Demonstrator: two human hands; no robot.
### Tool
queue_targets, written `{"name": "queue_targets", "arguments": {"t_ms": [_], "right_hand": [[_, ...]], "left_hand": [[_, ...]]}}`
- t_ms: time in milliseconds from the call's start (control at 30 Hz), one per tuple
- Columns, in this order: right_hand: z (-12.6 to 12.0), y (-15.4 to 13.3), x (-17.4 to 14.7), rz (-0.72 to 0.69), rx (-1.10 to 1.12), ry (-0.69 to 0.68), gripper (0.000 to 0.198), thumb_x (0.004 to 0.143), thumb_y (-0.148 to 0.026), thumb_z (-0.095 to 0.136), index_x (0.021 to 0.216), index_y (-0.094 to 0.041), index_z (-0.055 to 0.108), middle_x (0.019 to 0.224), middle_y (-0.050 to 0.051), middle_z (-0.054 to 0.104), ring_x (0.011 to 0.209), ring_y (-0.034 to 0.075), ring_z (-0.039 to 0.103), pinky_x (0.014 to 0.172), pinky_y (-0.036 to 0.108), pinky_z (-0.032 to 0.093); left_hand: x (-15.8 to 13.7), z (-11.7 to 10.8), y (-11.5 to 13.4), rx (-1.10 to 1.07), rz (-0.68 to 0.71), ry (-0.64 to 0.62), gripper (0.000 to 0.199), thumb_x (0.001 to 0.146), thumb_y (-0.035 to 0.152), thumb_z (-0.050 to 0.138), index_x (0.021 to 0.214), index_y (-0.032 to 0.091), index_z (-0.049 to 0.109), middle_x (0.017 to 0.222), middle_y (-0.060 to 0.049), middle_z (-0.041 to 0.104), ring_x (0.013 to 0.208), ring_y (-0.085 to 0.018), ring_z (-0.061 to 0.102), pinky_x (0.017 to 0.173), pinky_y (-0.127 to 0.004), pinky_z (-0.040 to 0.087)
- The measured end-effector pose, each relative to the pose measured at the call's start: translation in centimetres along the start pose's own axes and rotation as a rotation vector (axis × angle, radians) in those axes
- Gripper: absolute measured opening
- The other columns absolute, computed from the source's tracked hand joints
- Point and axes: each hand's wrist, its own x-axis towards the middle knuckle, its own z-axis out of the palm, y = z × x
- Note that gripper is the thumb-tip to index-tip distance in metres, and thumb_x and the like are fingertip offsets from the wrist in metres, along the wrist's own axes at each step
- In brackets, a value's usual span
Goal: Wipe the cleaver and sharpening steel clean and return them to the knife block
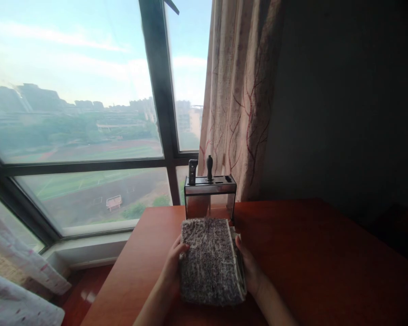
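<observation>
A thick, folded grey cloth with a fuzzy, speckled surface is held between my two hands, over the near part of the table. My left hand grips its left edge, the thumb lying on top. On the opposite side my right hand is closed on the edge, where paler folded layers show. Most of the fingers of both hands are hidden beside or beneath the cloth. Just behind it stands a clear-sided knife block with a dark frame, its lower part partly covered by the cloth.
Two dark handles, a flat one and a rounded one, stick up from the block. The reddish-brown table extends to the right. Behind it hangs a patterned curtain, with a large window at left.
</observation>
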Motion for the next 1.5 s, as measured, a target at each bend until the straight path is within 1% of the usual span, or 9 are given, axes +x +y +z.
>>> {"name": "queue_targets", "arguments": {"t_ms": [300, 533, 667, 800, 1000, 1100, 1233, 1333, 1500], "right_hand": [[-0.8, 0.2, -0.6, 0.047, -0.153, 0.048, 0.059, 0.074, -0.067, 0.057, 0.101, -0.015, 0.066, 0.086, 0.014, 0.073, 0.093, 0.032, 0.067, 0.085, 0.048, 0.048], [-0.5, 0.2, 0.0, 0.127, -0.083, 0.008, 0.030, 0.072, -0.028, 0.063, 0.094, -0.008, 0.065, 0.084, 0.014, 0.073, 0.092, 0.027, 0.068, 0.089, 0.039, 0.048], [-0.7, 0.2, 0.4, 0.133, 0.007, 0.016, 0.030, 0.071, -0.027, 0.057, 0.093, -0.008, 0.065, 0.081, 0.014, 0.073, 0.089, 0.027, 0.069, 0.086, 0.040, 0.049], [-0.7, 0.1, 0.7, 0.122, 0.028, 0.058, 0.028, 0.069, -0.026, 0.055, 0.090, -0.010, 0.065, 0.080, 0.013, 0.073, 0.087, 0.028, 0.069, 0.084, 0.042, 0.050], [-0.6, 0.2, 1.1, 0.119, -0.003, 0.111, 0.030, 0.066, -0.027, 0.056, 0.091, -0.012, 0.063, 0.077, 0.012, 0.072, 0.081, 0.028, 0.070, 0.082, 0.044, 0.051], [-0.6, 0.2, 1.1, 0.127, 0.007, 0.101, 0.030, 0.066, -0.026, 0.056, 0.091, -0.012, 0.063, 0.076, 0.012, 0.072, 0.081, 0.028, 0.070, 0.081, 0.044, 0.052], [-0.7, 0.3, 1.3, 0.128, -0.009, 0.136, 0.030, 0.065, -0.027, 0.056, 0.090, -0.013, 0.062, 0.075, 0.011, 0.071, 0.079, 0.028, 0.070, 0.079, 0.044, 0.052], [-0.8, 0.4, 1.4, 0.128, -0.017, 0.139, 0.031, 0.064, -0.029, 0.057, 0.090, -0.013, 0.061, 0.075, 0.011, 0.071, 0.079, 0.028, 0.070, 0.079, 0.044, 0.052], [-0.7, 0.5, 1.5, 0.114, 0.012, 0.122, 0.028, 0.064, -0.027, 0.057, 0.088, -0.013, 0.060, 0.073, 0.010, 0.071, 0.079, 0.028, 0.070, 0.079, 0.042, 0.052]], "left_hand": [[0.5, -0.1, -0.2, 0.163, 0.061, 0.006, 0.058, 0.060, 0.023, 0.063, 0.117, 0.028, 0.057, 0.091, -0.001, 0.072, 0.085, -0.026, 0.068, 0.074, -0.036, 0.052], [1.4, -1.0, -0.3, 0.304, 0.137, -0.003, 0.053, 0.061, 0.029, 0.069, 0.113, 0.026, 0.061, 0.098, -0.003, 0.072, 0.096, -0.029, 0.066, 0.082, -0.038, 0.051], [2.3, -0.5, 1.5, 0.486, 0.421, 0.117, 0.044, 0.068, 0.033, 0.070, 0.110, 0.022, 0.062, 0.110, -0.007, 0.068, 0.106, -0.028, 0.060, 0.090, -0.036, 0.047], [4.2, 1.9, 6.0, 0.625, 0.755, 0.251, 0.032, 0.076, 0.035, 0.064, 0.105, 0.022, 0.061, 0.108, -0.008, 0.065, 0.101, -0.025, 0.060, 0.088, -0.036, 0.046], [8.5, 8.1, 12.6, 0.685, 1.088, 0.160, 0.032, 0.077, 0.028, 0.062, 0.108, 0.022, 0.057, 0.104, -0.007, 0.062, 0.096, -0.020, 0.061, 0.083, -0.033, 0.047], [10.5, 10.2, 14.2, 0.692, 0.984, 0.082, 0.044, 0.069, 0.026, 0.069, 0.110, 0.021, 0.055, 0.102, -0.006, 0.062, 0.094, -0.020, 0.061, 0.082, -0.032, 0.047], [12.0, 11.2, 15.0, 0.722, 0.764, -0.066, 0.033, 0.058, 0.026, 0.077, 0.085, 0.014, 0.063, 0.070, -0.002, 0.063, 0.065, -0.018, 0.062, 0.063, -0.030, 0.047], [12.2, 11.5, 15.3, 0.703, 0.729, -0.121, 0.028, 0.057, 0.029, 0.077, 0.074, 0.013, 0.062, 0.060, 0.000, 0.060, 0.054, -0.016, 0.059, 0.057, -0.029, 0.046], [11.5, 13.1, 17.2, 0.620, 0.780, -0.135, 0.029, 0.060, 0.031, 0.077, 0.076, 0.014, 0.061, 0.061, 0.002, 0.059, 0.052, -0.013, 0.058, 0.054, -0.026, 0.046]]}}
